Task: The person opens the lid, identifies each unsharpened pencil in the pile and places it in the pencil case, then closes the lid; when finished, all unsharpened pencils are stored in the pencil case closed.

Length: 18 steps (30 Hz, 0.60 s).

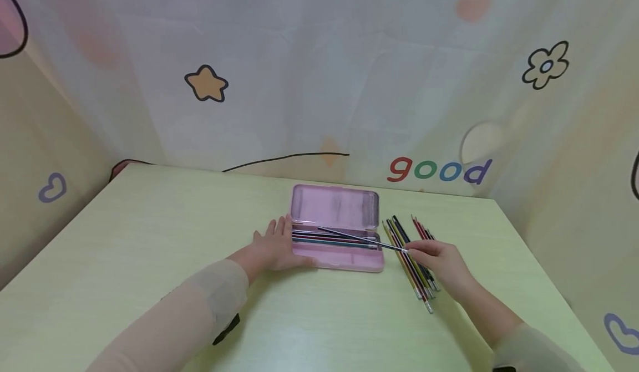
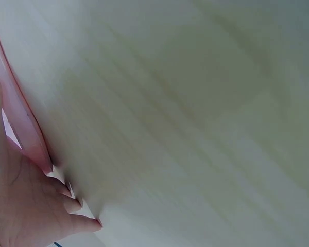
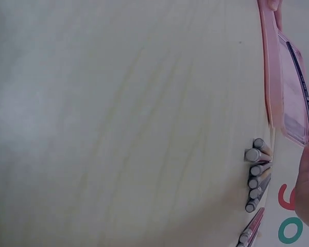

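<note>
A pink pencil case (image 1: 349, 257) lies with its lid (image 1: 334, 205) folded back on the table. Several pencils (image 1: 329, 239) lie side by side in its back compartment. My left hand (image 1: 279, 250) rests against the case's left end, fingers spread and thumb along the front edge. In my right hand (image 1: 439, 258) a dark pencil (image 1: 366, 239) is pinched by its end and slants over the case, its far tip above the stored pencils. The right wrist view shows the same dark pencil (image 3: 303, 87) near the fingers.
Right of the case lies a loose bunch of pencils (image 1: 411, 266), partly under my right hand. A few red and dark pencils (image 1: 421, 228) lie just beyond it. Behind the table (image 1: 150, 222) hangs a printed curtain (image 1: 279, 83).
</note>
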Each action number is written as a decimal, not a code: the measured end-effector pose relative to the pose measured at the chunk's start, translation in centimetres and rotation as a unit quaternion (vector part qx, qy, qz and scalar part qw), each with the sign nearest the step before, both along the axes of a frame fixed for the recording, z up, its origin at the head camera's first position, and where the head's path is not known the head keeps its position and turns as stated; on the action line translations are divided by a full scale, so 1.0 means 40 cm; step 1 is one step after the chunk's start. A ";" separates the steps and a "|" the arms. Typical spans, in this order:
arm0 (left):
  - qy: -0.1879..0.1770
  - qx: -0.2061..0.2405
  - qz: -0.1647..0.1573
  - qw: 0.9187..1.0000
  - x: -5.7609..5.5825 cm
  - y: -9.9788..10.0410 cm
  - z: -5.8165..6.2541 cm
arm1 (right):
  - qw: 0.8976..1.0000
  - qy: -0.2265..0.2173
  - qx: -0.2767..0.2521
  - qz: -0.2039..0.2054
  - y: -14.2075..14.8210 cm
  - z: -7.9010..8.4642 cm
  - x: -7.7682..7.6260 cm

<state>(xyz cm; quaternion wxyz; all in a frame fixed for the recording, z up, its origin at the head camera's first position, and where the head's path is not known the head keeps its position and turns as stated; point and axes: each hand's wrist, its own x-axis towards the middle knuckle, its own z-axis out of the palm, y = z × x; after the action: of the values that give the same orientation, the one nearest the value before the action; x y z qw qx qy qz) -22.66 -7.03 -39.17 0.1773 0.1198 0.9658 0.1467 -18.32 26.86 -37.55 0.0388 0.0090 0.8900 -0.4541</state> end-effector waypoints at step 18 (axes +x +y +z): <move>0.001 -0.004 -0.006 1.000 0.000 0.004 0.001 | 0.997 0.005 0.001 0.080 -0.082 -0.018 -0.085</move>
<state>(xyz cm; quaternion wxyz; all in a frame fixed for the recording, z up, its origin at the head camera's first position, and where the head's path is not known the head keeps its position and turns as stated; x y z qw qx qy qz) -22.64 -6.89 -39.14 0.1777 0.1251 0.9658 0.1411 -21.73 23.59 -38.28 0.0700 -0.0643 0.8886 -0.4486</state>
